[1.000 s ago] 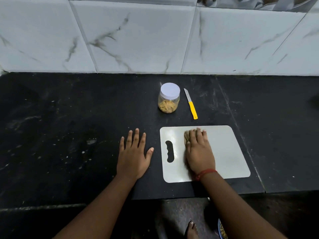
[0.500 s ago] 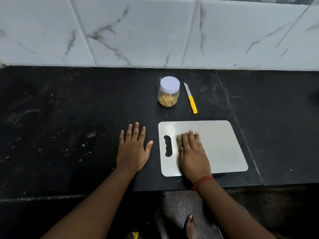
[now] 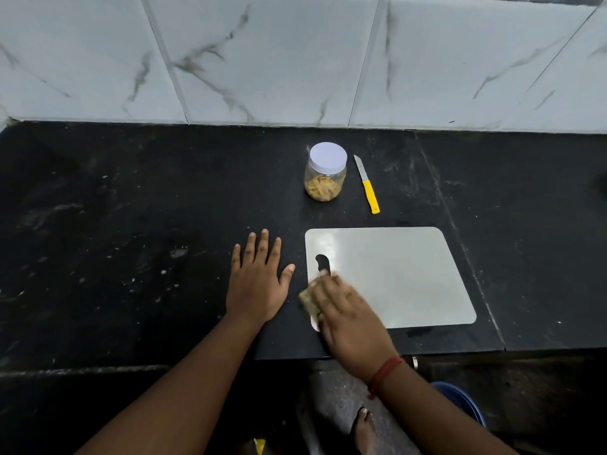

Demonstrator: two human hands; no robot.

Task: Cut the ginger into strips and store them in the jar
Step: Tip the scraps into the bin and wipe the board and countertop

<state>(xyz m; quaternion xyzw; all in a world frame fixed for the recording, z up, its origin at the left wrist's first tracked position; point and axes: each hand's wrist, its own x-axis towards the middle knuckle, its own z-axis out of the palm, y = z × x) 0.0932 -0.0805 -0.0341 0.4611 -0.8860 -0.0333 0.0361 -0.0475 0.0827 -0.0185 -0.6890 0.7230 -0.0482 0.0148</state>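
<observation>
Both hands are low in the frame: the left hand lies flat, fingers spread, on the black counter, while the right hand presses a small tan pad onto the white cutting board, blurred. Upper centre, the lidded jar holds ginger strips; probably light and smooth, best grasped around its body. Beside it lies the knife.

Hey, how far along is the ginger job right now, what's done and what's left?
Mostly done, it seems. The jar stands lidded on the counter with ginger strips inside, and the knife lies set down beside it. In hand: the right hand presses a pad or cloth on the cutting board's near left corner, apparently wiping it. The left hand rests flat on the counter. No uncut ginger shows; only cleanup seems left.
</observation>
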